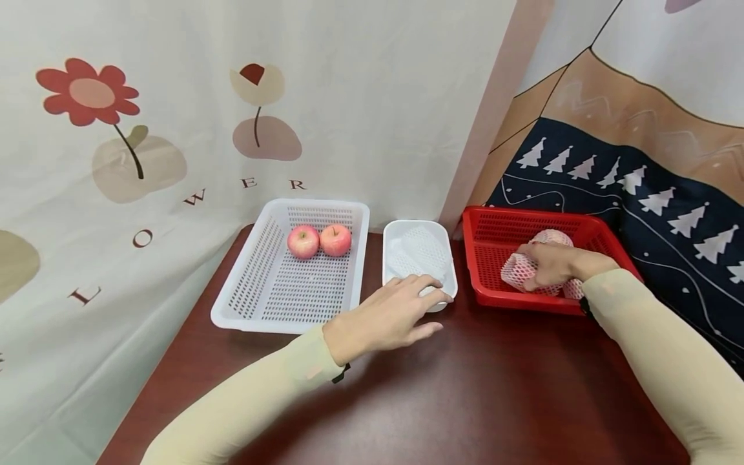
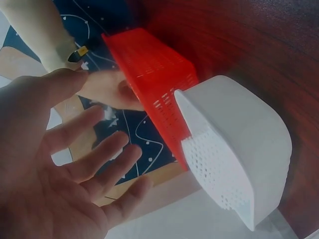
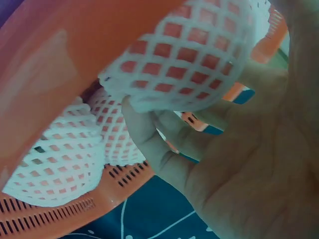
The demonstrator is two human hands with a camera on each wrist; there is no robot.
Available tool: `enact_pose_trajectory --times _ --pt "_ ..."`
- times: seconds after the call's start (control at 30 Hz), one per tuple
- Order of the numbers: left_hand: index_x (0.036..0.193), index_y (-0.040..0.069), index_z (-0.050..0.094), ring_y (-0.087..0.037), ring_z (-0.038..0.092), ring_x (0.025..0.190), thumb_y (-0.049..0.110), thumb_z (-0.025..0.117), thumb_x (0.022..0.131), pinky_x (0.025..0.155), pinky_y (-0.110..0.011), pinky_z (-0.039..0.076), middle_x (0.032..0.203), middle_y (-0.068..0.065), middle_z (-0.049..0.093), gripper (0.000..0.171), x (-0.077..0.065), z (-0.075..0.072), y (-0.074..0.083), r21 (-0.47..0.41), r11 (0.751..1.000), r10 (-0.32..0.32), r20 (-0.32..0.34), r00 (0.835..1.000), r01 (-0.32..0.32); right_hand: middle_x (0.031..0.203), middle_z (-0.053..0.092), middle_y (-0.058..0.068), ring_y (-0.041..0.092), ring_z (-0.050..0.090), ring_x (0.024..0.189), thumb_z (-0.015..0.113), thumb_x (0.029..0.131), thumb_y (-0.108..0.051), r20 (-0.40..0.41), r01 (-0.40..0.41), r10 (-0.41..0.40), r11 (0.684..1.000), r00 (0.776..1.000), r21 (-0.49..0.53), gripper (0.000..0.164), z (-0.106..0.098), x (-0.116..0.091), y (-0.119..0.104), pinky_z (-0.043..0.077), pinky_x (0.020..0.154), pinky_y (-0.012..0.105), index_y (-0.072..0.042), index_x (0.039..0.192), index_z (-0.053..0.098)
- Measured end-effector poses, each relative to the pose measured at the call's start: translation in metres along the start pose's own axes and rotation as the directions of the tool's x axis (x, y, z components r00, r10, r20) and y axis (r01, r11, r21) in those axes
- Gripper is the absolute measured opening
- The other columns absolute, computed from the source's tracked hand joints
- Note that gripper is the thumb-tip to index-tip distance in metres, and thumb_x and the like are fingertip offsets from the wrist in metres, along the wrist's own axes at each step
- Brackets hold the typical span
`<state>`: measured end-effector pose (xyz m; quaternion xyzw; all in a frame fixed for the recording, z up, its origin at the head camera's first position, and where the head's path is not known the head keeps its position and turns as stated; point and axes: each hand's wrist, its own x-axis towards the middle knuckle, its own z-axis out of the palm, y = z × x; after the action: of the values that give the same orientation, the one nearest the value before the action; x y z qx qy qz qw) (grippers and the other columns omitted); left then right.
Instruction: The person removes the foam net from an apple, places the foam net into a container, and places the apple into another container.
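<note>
Item one: a fruit in a pink-and-white foam net (image 3: 192,64), its reddish skin showing through the mesh, located at the left side of the red basket (image 1: 500,299). Your right hand (image 1: 549,265) grasped it, fingers and thumb curled about the net. Two further net-sleeved fruits lay in the same basket: one behind your hand (image 1: 553,236), one beside your wrist (image 1: 573,289). Item two: your left hand (image 1: 389,320), fingers loosely spread and released, holding nothing, poised by the near edge of a small white tray (image 1: 388,255), apart from it in the left wrist view. That tray, just left of the red basket, contained loose white foam netting (image 1: 423,248). Item three: a white slotted basket (image 1: 308,297), left of the tray, with two bare red apples (image 1: 303,242) (image 1: 336,239) side by side toward its far right corner. All stood on a dark reddish-brown table (image 1: 494,381). Your right wrist carried a black strap (image 2: 79,53) with a yellow mark. Backdrop: a white curtain (image 1: 372,97) printed with flowers (image 1: 87,93) and legible dark red capitals "L O W E R" (image 1: 248,183); at right, a navy cloth (image 1: 633,213) with white trees.
</note>
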<state>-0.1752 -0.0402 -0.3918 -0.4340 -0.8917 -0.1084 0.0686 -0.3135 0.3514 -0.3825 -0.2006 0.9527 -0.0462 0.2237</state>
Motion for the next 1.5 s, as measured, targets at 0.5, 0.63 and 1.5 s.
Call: enact_pose_trajectory --times 0.5,0.63,1.5 --pt "0.165 0.029 0.063 -0.028 0.054 0.165 0.050 0.075 0.112 0.138 -0.067 0.043 0.174 -0.006 0.059 0.058 0.007 0.003 0.005 0.036 0.999 0.011 -0.009 1.000 -0.010 0.143 0.067 0.025 0.050 0.060 0.132 0.092 0.086 -0.040 -0.227 -0.014 0.026 0.998 0.974 0.058 0.087 -0.001 -0.016 -0.028 0.059 0.102 0.080 -0.013 0.158 0.050" --pt "0.166 0.030 0.063 -0.027 0.052 0.166 0.051 0.074 0.113 0.140 -0.067 0.041 0.176 -0.005 0.057 0.059 0.011 0.003 0.009 0.046 0.999 0.008 0.002 1.000 -0.008 0.144 0.066 0.025 0.050 0.062 0.132 0.092 0.086 -0.041 -0.295 0.014 -0.002 0.999 0.955 0.040 0.086 -0.001 -0.019 -0.037 0.056 0.105 0.082 -0.014 0.158 0.052" --pt "0.160 0.021 0.067 -0.027 0.065 0.154 0.041 0.078 0.113 0.131 -0.051 0.054 0.165 -0.008 0.066 0.053 0.002 0.000 -0.002 -0.048 0.999 0.001 -0.095 0.996 -0.006 0.157 0.066 0.009 0.032 0.063 0.141 0.093 0.087 -0.029 -0.493 0.235 -0.130 0.959 0.860 0.156 0.087 0.011 -0.045 -0.096 0.058 0.117 0.071 -0.023 0.165 0.054"
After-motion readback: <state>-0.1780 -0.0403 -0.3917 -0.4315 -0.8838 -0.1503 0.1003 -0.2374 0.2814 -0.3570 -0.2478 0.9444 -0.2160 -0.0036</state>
